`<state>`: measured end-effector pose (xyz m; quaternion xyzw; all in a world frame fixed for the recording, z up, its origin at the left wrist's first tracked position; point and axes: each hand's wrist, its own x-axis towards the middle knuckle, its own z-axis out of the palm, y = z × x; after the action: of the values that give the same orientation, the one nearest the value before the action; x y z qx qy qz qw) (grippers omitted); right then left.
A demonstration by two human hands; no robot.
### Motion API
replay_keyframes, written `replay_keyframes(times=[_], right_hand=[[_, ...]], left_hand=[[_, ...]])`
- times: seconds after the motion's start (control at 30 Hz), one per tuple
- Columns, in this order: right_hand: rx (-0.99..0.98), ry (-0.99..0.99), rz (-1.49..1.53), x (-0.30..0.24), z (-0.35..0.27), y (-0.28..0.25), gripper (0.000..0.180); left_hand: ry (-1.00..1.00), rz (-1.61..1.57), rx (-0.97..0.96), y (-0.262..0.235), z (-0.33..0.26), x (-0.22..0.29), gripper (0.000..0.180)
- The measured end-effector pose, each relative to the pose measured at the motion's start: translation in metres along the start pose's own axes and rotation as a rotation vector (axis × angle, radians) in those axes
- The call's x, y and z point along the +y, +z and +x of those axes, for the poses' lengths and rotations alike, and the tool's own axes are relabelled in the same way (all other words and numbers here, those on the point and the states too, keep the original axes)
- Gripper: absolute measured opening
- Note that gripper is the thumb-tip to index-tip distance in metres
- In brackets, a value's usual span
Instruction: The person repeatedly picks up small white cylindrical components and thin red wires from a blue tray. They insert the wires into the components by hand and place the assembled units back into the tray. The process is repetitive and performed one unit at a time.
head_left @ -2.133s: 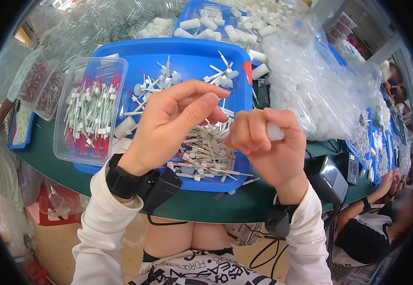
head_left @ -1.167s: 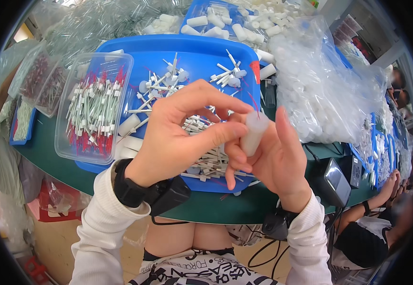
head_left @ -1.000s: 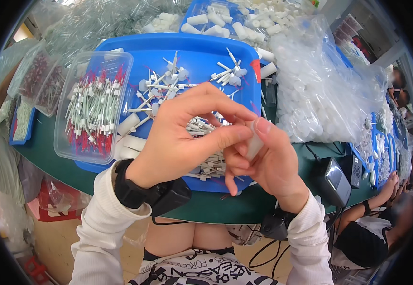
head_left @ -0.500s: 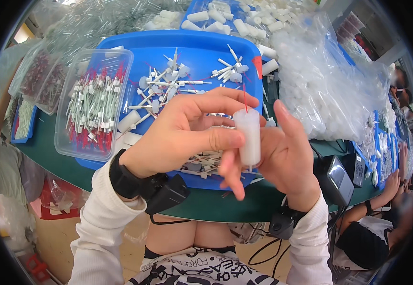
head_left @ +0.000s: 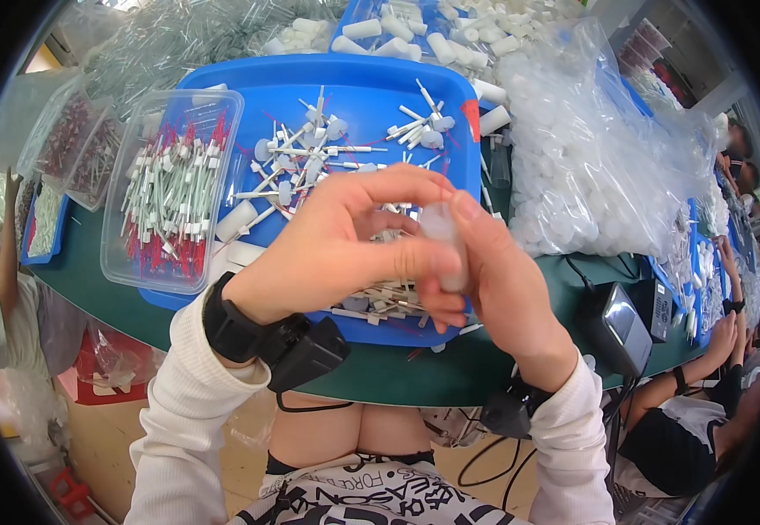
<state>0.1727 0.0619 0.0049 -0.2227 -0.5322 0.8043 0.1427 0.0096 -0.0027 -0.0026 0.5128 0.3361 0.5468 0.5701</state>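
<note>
Clear bag (head_left: 590, 166) of white caps, right

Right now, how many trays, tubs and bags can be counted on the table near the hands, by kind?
Large blue tray under the hands: 1
Clear plastic tub of red-tipped sticks: 1
Clear bag of white caps: 1
White tube held by both hands: 1
Total: 4
</note>
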Motion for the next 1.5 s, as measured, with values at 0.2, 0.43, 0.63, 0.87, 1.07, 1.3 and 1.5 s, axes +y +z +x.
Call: replay_keyframes(times=[0.2,0.43,0.63,0.87,1.07,1.3,1.5], right_hand=[[0.26,-0.55,-0.17,-0.004,0.001,0.0,0.025],[0.294,-0.707,-0.278,-0.003,0.002,-0.008,0.014],[0.311,-0.641,-0.275,-0.003,0.006,-0.01,0.01],[0.088,-0.66,-0.14,-0.002,0.013,-0.022,0.028],[0.383,-0.683,-0.252,0.0,0.018,-0.053,0.025],[0.351,-0.705,-0.417,0.006,0.022,-0.041,0.019],[0.437,-0.611,-0.559,-0.013,0.03,-0.049,0.016]], left_hand=[[0.151,-0.006,0.235,-0.008,0.0,0.005,0.033],[0.264,0.073,0.314,-0.004,0.002,0.007,0.035],[0.367,0.164,0.327,-0.008,0.004,-0.002,0.03],[0.597,0.312,0.468,0.006,-0.031,0.036,0.024],[0.724,0.524,1.124,0.005,-0.205,0.065,0.035],[-0.149,0.445,1.414,-0.007,-0.335,-0.105,0.03],[-0.8,0.652,1.178,-0.075,-0.369,-0.271,0.047]])
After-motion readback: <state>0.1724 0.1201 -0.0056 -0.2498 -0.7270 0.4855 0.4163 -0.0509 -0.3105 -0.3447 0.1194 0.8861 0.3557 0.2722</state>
